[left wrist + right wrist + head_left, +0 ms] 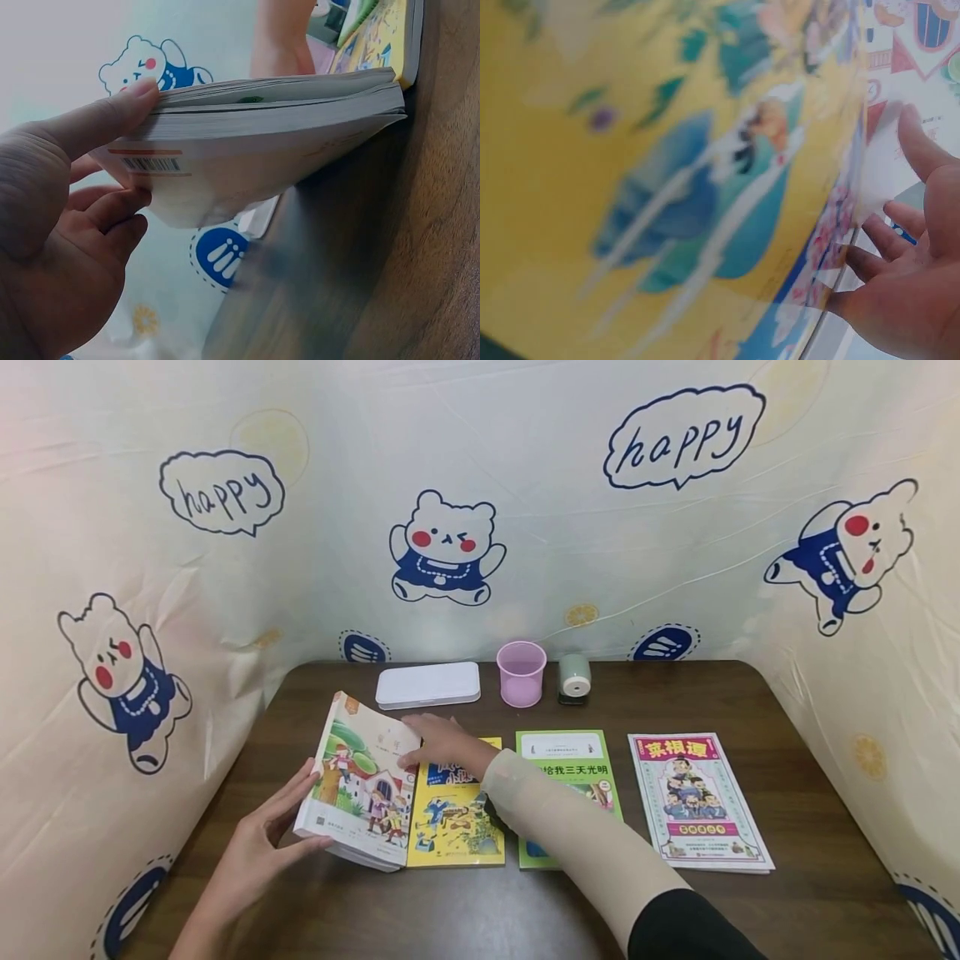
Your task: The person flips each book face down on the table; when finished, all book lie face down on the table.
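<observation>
A thick white paperback book with a picture of children and a house is tilted up, its left side raised off the table. My left hand grips its left edge; in the left wrist view the thumb lies over the page edges and the fingers are under the barcoded back cover. At the book's upper right corner, my right hand holds it, thumb on the front cover. Under the right wrist lies a yellow book, against the white book's right side.
A green book and a white-and-pink book lie to the right on the brown table. Along the back stand a white case, a pink cup and a green pencil sharpener. A printed curtain surrounds the table.
</observation>
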`<state>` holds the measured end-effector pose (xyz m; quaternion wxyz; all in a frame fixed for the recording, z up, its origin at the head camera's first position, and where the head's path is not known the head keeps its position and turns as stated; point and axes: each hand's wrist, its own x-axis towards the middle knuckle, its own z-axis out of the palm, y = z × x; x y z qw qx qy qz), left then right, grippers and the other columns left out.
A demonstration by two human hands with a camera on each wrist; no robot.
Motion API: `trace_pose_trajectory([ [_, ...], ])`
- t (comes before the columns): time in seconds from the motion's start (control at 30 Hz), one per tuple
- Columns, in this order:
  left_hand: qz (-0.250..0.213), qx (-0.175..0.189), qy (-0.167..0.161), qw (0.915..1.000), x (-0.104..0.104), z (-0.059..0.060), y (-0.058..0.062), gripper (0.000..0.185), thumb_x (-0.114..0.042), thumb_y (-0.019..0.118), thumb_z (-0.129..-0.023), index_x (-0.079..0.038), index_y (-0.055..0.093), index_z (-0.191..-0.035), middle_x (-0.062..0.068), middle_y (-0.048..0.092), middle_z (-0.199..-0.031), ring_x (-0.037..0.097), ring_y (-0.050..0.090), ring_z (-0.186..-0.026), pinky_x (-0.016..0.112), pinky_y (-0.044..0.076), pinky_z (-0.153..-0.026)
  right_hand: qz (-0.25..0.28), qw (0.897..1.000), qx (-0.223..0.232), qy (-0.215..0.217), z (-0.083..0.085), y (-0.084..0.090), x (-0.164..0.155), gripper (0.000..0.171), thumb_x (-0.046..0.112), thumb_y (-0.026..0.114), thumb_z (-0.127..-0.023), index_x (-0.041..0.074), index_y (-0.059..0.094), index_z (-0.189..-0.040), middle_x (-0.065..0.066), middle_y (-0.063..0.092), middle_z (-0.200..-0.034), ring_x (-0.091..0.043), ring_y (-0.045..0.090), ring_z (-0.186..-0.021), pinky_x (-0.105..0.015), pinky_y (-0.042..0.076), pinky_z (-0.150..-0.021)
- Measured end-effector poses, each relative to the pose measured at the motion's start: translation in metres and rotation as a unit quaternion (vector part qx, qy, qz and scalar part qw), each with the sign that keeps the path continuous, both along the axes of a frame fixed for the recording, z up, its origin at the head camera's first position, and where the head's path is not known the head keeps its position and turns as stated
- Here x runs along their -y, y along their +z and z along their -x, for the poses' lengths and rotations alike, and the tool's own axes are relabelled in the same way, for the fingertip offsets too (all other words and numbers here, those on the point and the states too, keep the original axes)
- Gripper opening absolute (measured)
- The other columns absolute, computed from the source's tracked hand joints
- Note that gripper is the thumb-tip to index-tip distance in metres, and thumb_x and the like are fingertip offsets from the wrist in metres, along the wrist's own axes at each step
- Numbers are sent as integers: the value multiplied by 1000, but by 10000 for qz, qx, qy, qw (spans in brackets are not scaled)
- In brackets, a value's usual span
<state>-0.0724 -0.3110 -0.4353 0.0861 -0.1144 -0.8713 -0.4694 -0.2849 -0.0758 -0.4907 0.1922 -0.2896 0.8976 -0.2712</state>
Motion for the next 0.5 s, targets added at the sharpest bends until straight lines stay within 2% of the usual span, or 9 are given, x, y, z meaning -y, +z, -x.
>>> trace_pose_trajectory([
  [0.17,45,-5,-21,10000,-2,0,1,85,4,88,-75,-5,52,-151,17,35,-165,-12,34,-142,3,37,-103,316,9989,28,331,5,3,8,78,61,68,-93,26,41,-157,4,60,-140,-16,55,-131,-59,25,-123],
  [0.27,76,-1,-73,9999,-4,0,2,84,3,88,-75,-7,52,-151,17,34,-166,-12,33,-142,4,37,-103,469,9983,80,350,6,7,14,83,64,64,-93,26,35,-161,3,57,-145,-15,56,-128,-48,38,-119],
  [0.37,93,-65,-152,9998,-6,0,3,85,5,87,-75,-6,52,-151,16,34,-166,-11,33,-143,5,37,-104,745,9962,237,390,6,13,22,84,65,62,-95,27,31,-163,1,59,-140,-12,64,-113,-32,54,-100],
  [0.4,90,-97,-181,9997,-7,0,3,85,6,87,-75,-6,52,-151,14,33,-166,-10,33,-144,6,37,-105,863,9949,326,401,6,15,24,84,65,61,-95,27,29,-163,1,59,-138,-11,66,-108,-29,57,-92],
  [0.5,81,-172,-251,9995,-9,0,4,86,8,87,-74,-5,51,-151,9,32,-168,-9,33,-145,8,38,-106,1165,9914,326,494,7,24,31,84,63,59,-97,22,27,-164,-2,60,-136,-11,66,-107,-24,57,-89],
])
